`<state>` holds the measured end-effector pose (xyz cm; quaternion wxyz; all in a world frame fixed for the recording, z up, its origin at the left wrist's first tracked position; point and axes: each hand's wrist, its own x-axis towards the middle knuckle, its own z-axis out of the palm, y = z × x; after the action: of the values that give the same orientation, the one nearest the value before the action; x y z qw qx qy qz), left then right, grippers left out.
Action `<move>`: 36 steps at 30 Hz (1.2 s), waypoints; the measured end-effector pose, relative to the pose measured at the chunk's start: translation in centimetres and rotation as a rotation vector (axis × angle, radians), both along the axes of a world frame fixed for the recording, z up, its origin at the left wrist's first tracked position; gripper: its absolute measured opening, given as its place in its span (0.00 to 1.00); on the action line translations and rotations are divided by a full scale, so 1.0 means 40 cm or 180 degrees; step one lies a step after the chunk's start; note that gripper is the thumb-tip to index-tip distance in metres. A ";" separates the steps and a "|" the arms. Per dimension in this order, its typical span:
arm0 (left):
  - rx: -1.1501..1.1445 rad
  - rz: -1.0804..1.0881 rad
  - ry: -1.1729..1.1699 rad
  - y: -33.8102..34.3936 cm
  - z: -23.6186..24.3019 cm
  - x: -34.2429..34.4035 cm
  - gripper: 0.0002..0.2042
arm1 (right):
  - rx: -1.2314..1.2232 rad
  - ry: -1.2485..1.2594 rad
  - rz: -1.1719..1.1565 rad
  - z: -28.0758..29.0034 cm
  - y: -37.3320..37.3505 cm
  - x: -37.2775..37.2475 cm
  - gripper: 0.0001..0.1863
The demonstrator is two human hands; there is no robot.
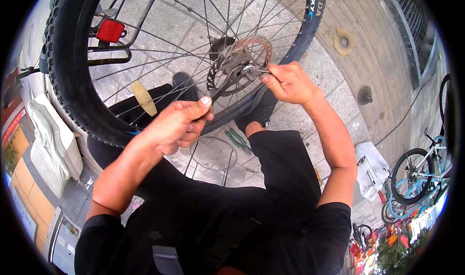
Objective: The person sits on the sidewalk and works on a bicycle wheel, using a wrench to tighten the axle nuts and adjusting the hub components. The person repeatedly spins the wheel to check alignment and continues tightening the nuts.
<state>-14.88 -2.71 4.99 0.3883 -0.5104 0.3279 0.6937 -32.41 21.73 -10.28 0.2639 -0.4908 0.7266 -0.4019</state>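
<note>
A bicycle wheel with a knobby black tyre (68, 81) stands in front of me, its thin spokes meeting at a hub with a rusty brake disc (265, 47). My left hand (177, 125) is closed on the lower end of a dark wrench (223, 88), whose far end reaches the hub. To the right of the axle, my right hand (291, 83) pinches a short silver wrench (250, 71) set on the axle end. Most of that tool's handle is hidden by my fingers. A red reflector (110, 31) and a pale yellow spoke reflector (144, 98) show at the left.
Green-handled pliers (237, 141) lie on the paving between my legs. My dark shoe (259, 111) is just below the wheel. A white plastic container (372, 171) sits to the right, with a blue bicycle (419, 175) beyond. At left is a cream cushion (53, 144).
</note>
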 end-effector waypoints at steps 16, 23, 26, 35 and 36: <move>-0.0014 -0.0109 -0.0222 -0.001 0.014 -0.024 0.23 | 0.0142 -0.0392 -0.0238 -0.006 0.000 0.037 0.24; -0.0106 -0.0140 -0.0212 0.001 0.016 -0.025 0.23 | 0.0142 -0.0596 -0.0297 -0.006 -0.004 0.053 0.20; -0.0143 -0.0155 -0.0184 0.001 0.015 -0.021 0.24 | 0.0280 -0.0670 -0.0342 -0.002 -0.008 0.055 0.24; -0.0139 -0.0165 -0.0260 -0.001 0.016 -0.029 0.23 | 0.0021 -0.0798 -0.0480 -0.018 -0.006 0.086 0.20; -0.0131 -0.0136 -0.0265 -0.003 0.017 -0.030 0.23 | 0.0095 -0.0877 -0.0462 -0.012 -0.009 0.082 0.20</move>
<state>-16.08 -2.82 5.67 0.4058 -0.5396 0.3365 0.6565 -29.14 21.37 -10.75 0.3386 -0.3732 0.7229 -0.4727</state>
